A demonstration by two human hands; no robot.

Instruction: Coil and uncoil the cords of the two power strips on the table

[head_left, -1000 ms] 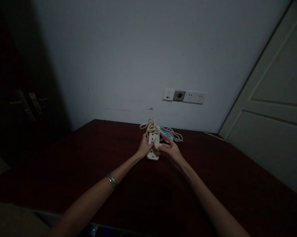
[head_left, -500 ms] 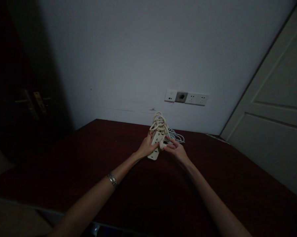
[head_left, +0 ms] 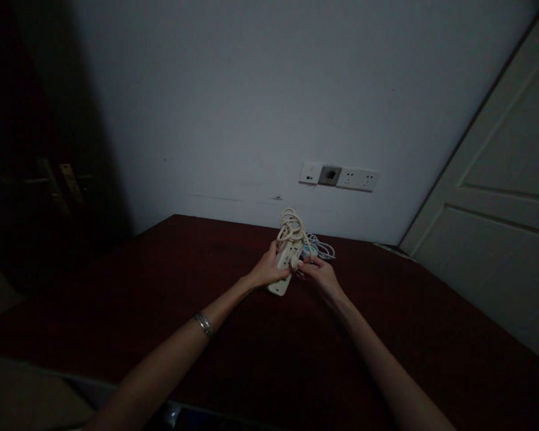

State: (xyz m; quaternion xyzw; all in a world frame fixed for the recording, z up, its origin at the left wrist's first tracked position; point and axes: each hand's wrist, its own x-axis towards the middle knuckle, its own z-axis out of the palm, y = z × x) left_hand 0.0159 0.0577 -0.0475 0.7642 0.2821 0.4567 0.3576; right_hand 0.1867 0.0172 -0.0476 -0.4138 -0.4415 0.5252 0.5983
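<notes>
A white power strip (head_left: pixel 278 287) is tilted up over the dark red table, with my left hand (head_left: pixel 268 267) closed around its left side. My right hand (head_left: pixel 319 273) pinches a white plug (head_left: pixel 295 262) against the face of the strip. Whether the plug's pins sit in a socket, I cannot tell. Loops of the strip's cream cord (head_left: pixel 291 226) are bunched at its far end. Just behind my right hand lies a coil of pale cable (head_left: pixel 325 250) on the tabletop, beside a small light-blue piece partly hidden by my fingers.
The dark red table (head_left: pixel 197 257) runs up to a pale wall. Wall sockets (head_left: pixel 358 179) are set above its back edge, beside a grey outlet plate (head_left: pixel 329 175). A white panelled door (head_left: pixel 498 239) stands at the right, and a dark door with a handle (head_left: pixel 72 182) at the left.
My right hand's fingers have curled in closer around the plug. The power strip and its cord loops have shifted slightly down and right, and more of the light-blue piece behind shows.
</notes>
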